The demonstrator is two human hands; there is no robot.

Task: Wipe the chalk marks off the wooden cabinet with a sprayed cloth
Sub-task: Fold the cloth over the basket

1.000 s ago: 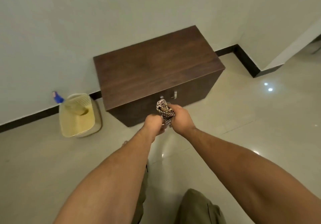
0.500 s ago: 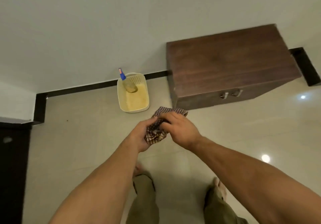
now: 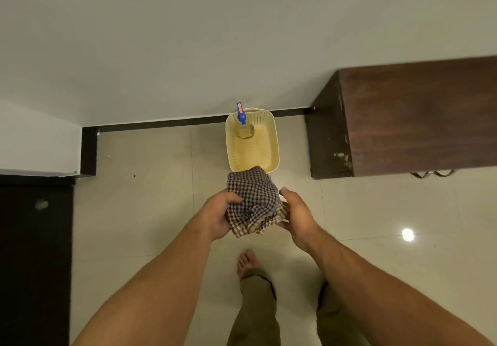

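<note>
Entry: checked cloth point(image 3: 252, 203), in hand above the tiled floor point(image 3: 150, 184), just short of the cream basket point(image 3: 275, 141)

We log the left hand point(image 3: 215, 216) with its grip closed round the bunched cloth, thumb on top; the right hand point(image 3: 295, 216) lies slack at the cloth's right edge, thumb clear, holding nothing firmly. The wooden cabinet point(image 3: 416, 114) stands well apart, to the right. Risks, as we judge them: the loose bundle could slip from a one-handed hold; reaching in could tip the upright spray bottle point(image 3: 243, 128); stray spray could slick the glossy tiles under bare feet. Writing: none legible; a small mark on the blue nozzle is too small to read
</note>
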